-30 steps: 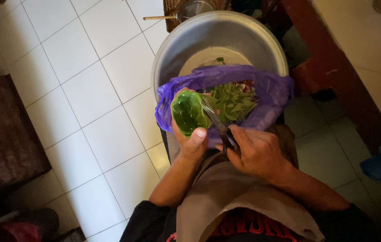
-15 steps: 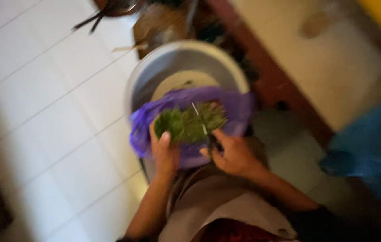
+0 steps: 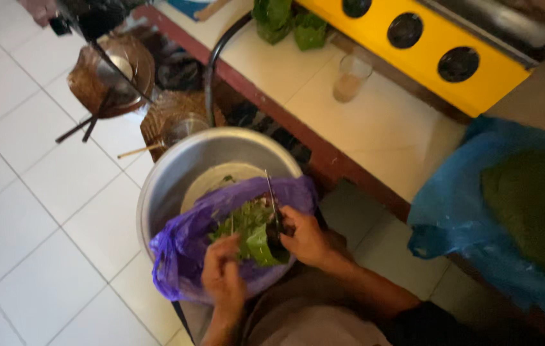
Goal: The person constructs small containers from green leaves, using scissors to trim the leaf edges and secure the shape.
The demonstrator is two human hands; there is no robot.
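A glossy green leaf (image 3: 263, 247), folded over, is held above the purple plastic bag (image 3: 179, 253) of cut greens, itself resting in a large metal basin (image 3: 176, 176). The leaf is pinched by the left hand (image 3: 222, 277); scissors (image 3: 272, 208), blades apparently upright, are gripped by the right hand (image 3: 308, 238). A blue bag (image 3: 452, 218) is seen at the right.

Parts you can't see well

The scissors (image 3: 273, 211) are mostly covered by the right hand (image 3: 304, 236), so only the thin blades show. The blue bag (image 3: 503, 218) runs off the right edge. The dark things by the basket (image 3: 113, 74) are blurry, maybe spoons.
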